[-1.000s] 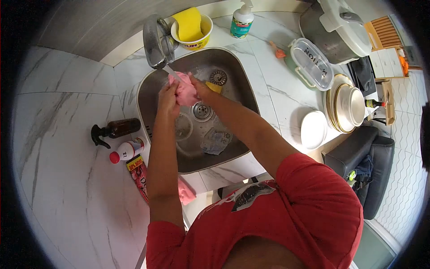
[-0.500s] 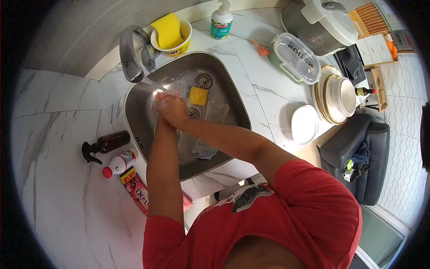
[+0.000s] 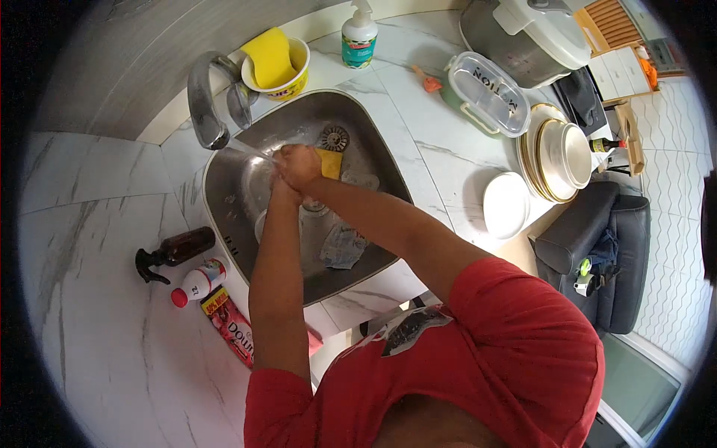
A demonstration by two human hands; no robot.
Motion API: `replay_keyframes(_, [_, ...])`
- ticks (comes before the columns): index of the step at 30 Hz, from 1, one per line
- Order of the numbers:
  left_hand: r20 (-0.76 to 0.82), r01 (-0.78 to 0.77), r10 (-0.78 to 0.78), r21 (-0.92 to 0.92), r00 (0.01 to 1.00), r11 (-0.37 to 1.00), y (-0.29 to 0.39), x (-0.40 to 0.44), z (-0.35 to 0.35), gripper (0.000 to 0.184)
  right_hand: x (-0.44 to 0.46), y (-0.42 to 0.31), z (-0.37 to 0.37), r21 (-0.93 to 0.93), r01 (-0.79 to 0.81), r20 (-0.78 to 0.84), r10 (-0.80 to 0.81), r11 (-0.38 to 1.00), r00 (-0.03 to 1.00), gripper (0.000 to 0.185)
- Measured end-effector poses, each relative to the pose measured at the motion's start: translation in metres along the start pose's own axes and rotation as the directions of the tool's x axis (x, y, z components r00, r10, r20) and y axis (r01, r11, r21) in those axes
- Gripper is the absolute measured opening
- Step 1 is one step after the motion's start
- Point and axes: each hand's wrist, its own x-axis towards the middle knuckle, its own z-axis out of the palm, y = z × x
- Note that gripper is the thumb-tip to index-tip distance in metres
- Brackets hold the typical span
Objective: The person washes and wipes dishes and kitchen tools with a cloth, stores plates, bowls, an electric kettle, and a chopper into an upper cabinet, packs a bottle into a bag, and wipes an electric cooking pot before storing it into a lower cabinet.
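My left hand (image 3: pixel 281 185) and my right hand (image 3: pixel 300 166) are pressed together over the sink (image 3: pixel 385 149), both closed. What they hold is hidden; no pink cloth shows between the fingers. Water runs from the faucet (image 3: pixel 205 104) onto them. Right behind my right hand lies a yellow sponge (image 3: pixel 331 162), with a round strainer (image 3: pixel 334 138) above it. The drain (image 3: pixel 314 207) is partly covered by my forearm. A crumpled grey-blue wrapper (image 3: pixel 343 246) lies at the near side of the basin.
Left of the sink lie a brown spray bottle (image 3: pixel 187 246), a white bottle (image 3: pixel 203 280) and a red packet (image 3: pixel 230 328). Behind are a yellow tub (image 3: pixel 287 88) and a soap pump (image 3: pixel 359 41). A lidded container (image 3: pixel 485 93), stacked dishes (image 3: pixel 573 155) and a cooker (image 3: pixel 515 45) stand right.
The pink cloth, earlier spread between my hands, no longer shows. My hands have closed together under the stream. The whole view has shifted, with the sink now lower and further left.
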Motion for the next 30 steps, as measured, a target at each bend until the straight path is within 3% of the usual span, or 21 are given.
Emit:
replay_keyframes(2, [-0.012, 0.002, -0.002, -0.002, 1.000, 1.000, -0.002, -0.001, -0.003, 0.049, 0.010, 0.006, -0.011, 0.042, -0.072, -0.029, 0.074, 0.996, 0.997, 0.037])
replay_keyframes(4, [0.154, -0.216, 0.213, 0.000, 0.965, 0.976, 0.007, -0.013, 0.002, 0.036, 0.021, 0.017, -0.008, 0.087, -0.136, -0.053, 0.141, 0.987, 0.989, 0.043])
replay_keyframes(6, [0.129, -0.187, 0.185, 0.004, 0.974, 0.982, 0.013, -0.010, -0.008, 0.036, 0.027, 0.039, 0.010, 0.285, -0.195, -0.094, 0.230, 0.938, 0.969, 0.056])
replay_keyframes(7, [0.101, -0.157, 0.155, 0.008, 0.983, 0.988, 0.016, -0.013, -0.009, 0.036, 0.027, 0.048, 0.015, 0.286, -0.193, -0.095, 0.228, 0.939, 0.969, 0.056])
replay_keyframes(8, [0.102, -0.157, 0.156, 0.009, 0.983, 0.987, 0.019, -0.015, -0.009, 0.036, 0.026, 0.058, 0.019, 0.639, -0.347, 0.283, 0.210, 0.686, 0.936, 0.056])
replay_keyframes(9, [0.130, -0.165, 0.169, -0.036, 0.977, 0.986, 0.028, -0.024, -0.001, 0.034, 0.025, 0.064, 0.019, 0.775, -0.556, 0.580, 0.009, 0.300, 0.814, 0.056])
replay_keyframes(11, [0.157, -0.172, 0.183, -0.080, 0.971, 0.982, 0.037, -0.032, 0.005, 0.031, -0.001, 0.036, -0.008, 0.788, -0.556, 0.570, 0.029, 0.264, 0.821, 0.062])
replay_keyframes(13, [0.286, -0.179, 0.212, -0.137, 0.935, 0.974, 0.043, -0.037, 0.007, 0.036, -0.011, 0.022, -0.017, 0.798, -0.559, 0.564, 0.050, 0.226, 0.824, 0.068])
replay_keyframes(17, [0.310, -0.145, 0.201, -0.194, 0.929, 0.970, 0.049, -0.072, 0.022, 0.032, -0.010, 0.017, -0.019, 0.809, -0.585, 0.579, -0.102, -0.050, 0.809, 0.055])
replay_keyframes(18, [0.225, -0.105, 0.159, -0.235, 0.961, 0.966, 0.049, -0.076, 0.022, 0.031, -0.009, 0.017, -0.019, 0.800, -0.589, 0.574, -0.139, -0.116, 0.807, 0.052])
replay_keyframes(19, [0.141, -0.067, 0.109, -0.278, 0.984, 0.958, 0.047, -0.080, 0.021, 0.031, -0.007, 0.015, -0.016, 0.801, -0.587, 0.573, -0.137, -0.117, 0.808, 0.052])
replay_keyframes(20, [0.142, -0.063, 0.106, -0.278, 0.984, 0.959, 0.046, -0.076, 0.011, 0.031, -0.004, 0.011, -0.011, 0.885, -0.465, 0.465, 0.003, -0.018, 0.885, 0.037])
replay_keyframes(21, [0.368, 0.008, 0.091, -0.259, 0.925, 0.966, 0.043, -0.064, -0.010, 0.035, -0.003, 0.009, -0.009, 0.934, -0.342, 0.329, 0.126, 0.101, 0.936, 0.024])
replay_keyframes(22, [0.573, 0.072, 0.071, -0.224, 0.817, 0.972, 0.039, -0.052, -0.027, 0.039, -0.006, 0.006, -0.009, 0.935, -0.341, 0.328, 0.127, 0.100, 0.936, 0.024])
replay_keyframes(24, [0.510, 0.065, 0.028, -0.165, 0.860, 0.984, 0.027, -0.023, -0.040, 0.037, -0.020, -0.010, -0.014, 0.925, -0.198, 0.181, 0.082, 0.325, 0.980, 0.014])
replay_keyframes(25, [0.439, 0.063, -0.010, -0.106, 0.898, 0.992, 0.024, -0.013, -0.038, 0.036, -0.030, -0.019, -0.013, 0.925, -0.194, 0.176, 0.085, 0.328, 0.981, 0.014])
replay_keyframes(27, [0.377, 0.081, -0.044, -0.084, 0.925, 0.993, 0.018, -0.002, -0.034, 0.035, -0.049, -0.036, -0.007, 0.700, 0.036, 0.006, -0.056, 0.713, 0.998, 0.021])
replay_keyframes(28, [0.367, 0.096, -0.060, -0.080, 0.928, 0.992, 0.015, -0.001, -0.030, 0.035, -0.050, -0.038, -0.006, 0.701, 0.034, 0.013, -0.060, 0.713, 0.998, 0.021])
replay_keyframes(29, [0.395, 0.114, -0.065, -0.102, 0.916, 0.988, 0.012, 0.000, -0.026, 0.035, -0.052, -0.040, -0.003, 0.384, 0.278, -0.161, -0.233, 0.880, 0.959, 0.023])
replay_keyframes(30, [0.442, 0.145, -0.070, -0.140, 0.895, 0.979, 0.009, 0.001, -0.022, 0.034, -0.053, -0.042, 0.001, -0.008, 0.459, -0.253, -0.446, 0.889, 0.859, 0.025])
